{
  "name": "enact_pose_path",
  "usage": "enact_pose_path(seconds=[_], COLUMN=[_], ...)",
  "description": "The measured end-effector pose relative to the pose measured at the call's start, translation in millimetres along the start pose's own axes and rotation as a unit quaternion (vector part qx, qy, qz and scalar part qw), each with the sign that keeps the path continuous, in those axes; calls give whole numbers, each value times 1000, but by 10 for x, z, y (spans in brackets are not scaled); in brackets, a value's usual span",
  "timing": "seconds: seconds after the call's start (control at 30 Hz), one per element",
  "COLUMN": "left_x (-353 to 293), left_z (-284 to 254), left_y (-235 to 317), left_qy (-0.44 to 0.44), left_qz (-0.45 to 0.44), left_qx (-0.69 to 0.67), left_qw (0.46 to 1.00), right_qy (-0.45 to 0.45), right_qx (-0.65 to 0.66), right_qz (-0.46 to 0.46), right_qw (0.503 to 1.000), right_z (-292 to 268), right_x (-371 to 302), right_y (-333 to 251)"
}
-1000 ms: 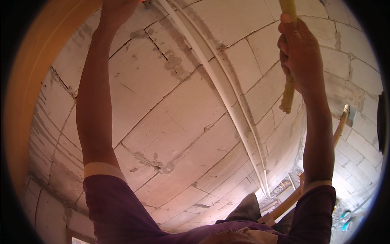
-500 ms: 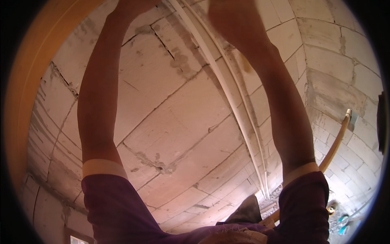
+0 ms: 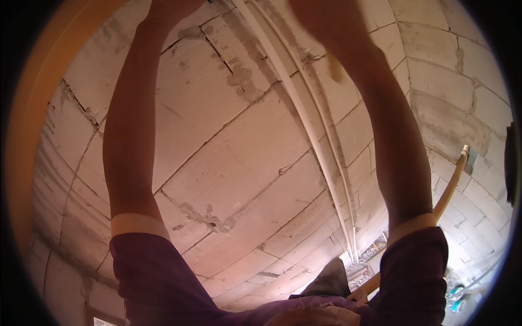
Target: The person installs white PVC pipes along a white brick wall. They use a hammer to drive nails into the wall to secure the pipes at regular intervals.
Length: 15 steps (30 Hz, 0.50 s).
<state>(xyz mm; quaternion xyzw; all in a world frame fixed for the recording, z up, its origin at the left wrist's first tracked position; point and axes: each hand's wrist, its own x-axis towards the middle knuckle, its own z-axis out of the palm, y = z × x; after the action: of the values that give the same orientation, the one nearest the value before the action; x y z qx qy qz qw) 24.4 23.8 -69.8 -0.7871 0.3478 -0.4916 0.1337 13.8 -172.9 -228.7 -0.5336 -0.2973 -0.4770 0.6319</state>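
Observation:
Both my arms reach up against a wall of pale blocks (image 3: 234, 157). My left hand (image 3: 176, 7) is cut off by the upper edge; its visible part looks closed, with a small dark bit at the fingertips that I cannot make out. My right hand (image 3: 331, 22) is smeared by motion, its fingers out of view. From beneath it juts the blurred end of a tan handle (image 3: 335, 68), apparently in its grip; the tool's head is hidden. Between the hands, a white conduit strip (image 3: 296, 100) and a thinner pale line (image 3: 322, 106) run down the wall.
An orange-tan beam or frame (image 3: 24, 136) curves along the left rim. On the right, a tan pipe with a pale tip (image 3: 457, 174) stands out by the adjoining block wall (image 3: 440, 87). Teal items (image 3: 455, 299) lie low at right, blurred by glare.
My right hand and forearm have shifted to the right and slightly up, and the tan handle end has moved with them. The left hand stays almost where it was.

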Motion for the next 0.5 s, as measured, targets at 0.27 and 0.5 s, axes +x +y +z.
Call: enact_pose_path(seconds=[0.27, 0.5], left_x=[-364, -250], left_z=[168, -84], left_y=[-587, -186], left_qy=[188, 59], left_qz=[-135, -173], left_qx=[-285, 84], left_qw=[930, 980], right_qy=[53, 26], right_qx=[-73, -49], right_qz=[85, 210], right_qw=[992, 976], right_z=[-415, -661], right_x=[5, -252], right_y=[60, 122])
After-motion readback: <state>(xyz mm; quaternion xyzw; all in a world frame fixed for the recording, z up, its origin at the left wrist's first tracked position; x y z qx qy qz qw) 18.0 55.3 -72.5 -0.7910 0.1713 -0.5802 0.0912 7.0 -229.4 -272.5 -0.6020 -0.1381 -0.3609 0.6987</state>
